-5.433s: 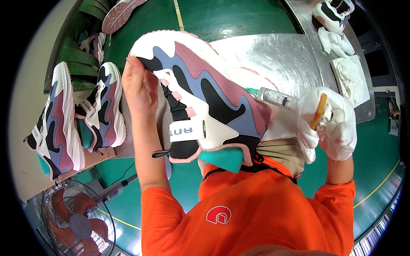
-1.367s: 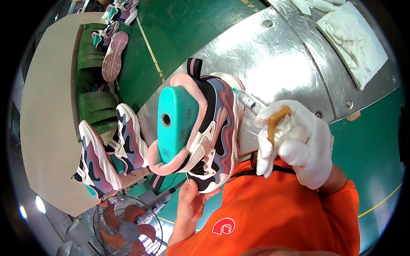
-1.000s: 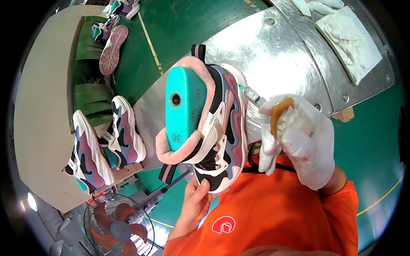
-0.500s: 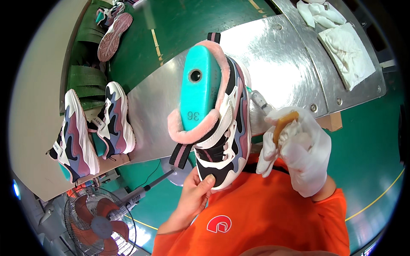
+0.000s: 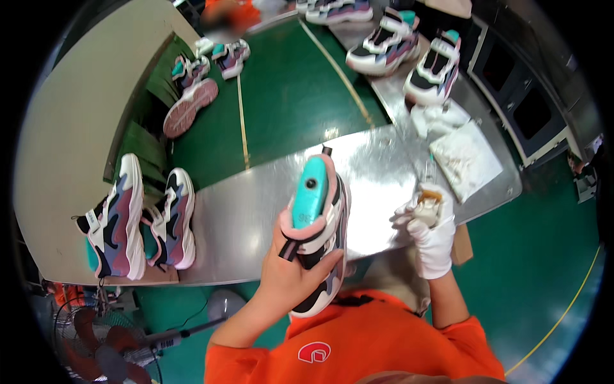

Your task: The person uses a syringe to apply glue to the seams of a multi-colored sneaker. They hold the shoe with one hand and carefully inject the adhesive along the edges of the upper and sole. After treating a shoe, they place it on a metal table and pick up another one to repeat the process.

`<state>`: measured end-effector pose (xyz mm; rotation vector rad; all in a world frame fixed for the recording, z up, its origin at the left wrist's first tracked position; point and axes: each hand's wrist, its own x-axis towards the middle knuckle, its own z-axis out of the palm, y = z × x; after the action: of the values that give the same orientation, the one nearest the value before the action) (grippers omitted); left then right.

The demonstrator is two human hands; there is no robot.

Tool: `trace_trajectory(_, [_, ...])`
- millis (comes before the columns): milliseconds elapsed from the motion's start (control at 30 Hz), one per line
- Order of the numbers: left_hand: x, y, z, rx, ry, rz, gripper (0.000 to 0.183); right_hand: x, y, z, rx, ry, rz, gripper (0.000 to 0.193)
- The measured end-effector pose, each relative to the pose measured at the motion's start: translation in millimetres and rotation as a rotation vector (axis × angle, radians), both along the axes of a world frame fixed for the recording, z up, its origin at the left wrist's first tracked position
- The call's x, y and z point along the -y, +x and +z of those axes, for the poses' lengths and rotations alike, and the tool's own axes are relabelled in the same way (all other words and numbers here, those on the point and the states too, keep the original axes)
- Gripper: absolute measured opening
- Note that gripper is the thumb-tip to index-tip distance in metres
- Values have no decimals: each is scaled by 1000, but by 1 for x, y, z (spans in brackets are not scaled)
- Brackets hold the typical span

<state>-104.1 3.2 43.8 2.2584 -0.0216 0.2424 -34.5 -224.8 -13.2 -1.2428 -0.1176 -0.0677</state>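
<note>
Sneaker [image 5: 318, 240] now sole-up over near edge of metal table [image 5: 249, 211], turned from side-on seconds ago; teal insert faces camera. Left hand [image 5: 288, 272] wraps its heel. Gloved right hand [image 5: 430, 230] drawn back right, pinching brown-tipped tool [image 5: 428, 195]; next side looks ready for working.

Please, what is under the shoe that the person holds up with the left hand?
Under the shoe lies the metal table; the left hand grips it from below. The table part directly beneath is covered.
</note>
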Motion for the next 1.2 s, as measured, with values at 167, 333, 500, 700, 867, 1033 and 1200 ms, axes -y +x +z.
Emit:
trace_trajectory(167, [-22, 42, 0, -114, -345, -69, 54, 29, 21, -21, 100, -360, -152, 67])
trace_trajectory(333, [-41, 174, 47, 309, 165, -189, 60, 35, 32, -24, 186, -405, -209, 61])
trace_trajectory(500, [-39, 367, 85, 702, 658, -196, 69, 29, 28, -28, 329, -654, -428, 59])
trace_trajectory(700, [30, 569, 24, 900, 973, -64, 68, 26, 22, -78, 105, -451, -543, 67])
trace_trajectory(867, [78, 624, -45, 1001, 813, -373, 37, 53, 41, -5, -1136, 749, -431, 71])
trace_trajectory(1033, [33, 554, -33, 667, 367, -346, 33, 19, 13, -64, -198, -110, -422, 79])
trace_trajectory(1200, [4, 467, -45, -593, -465, -137, 70, 25, 32, -45, -106, -377, -282, 79])
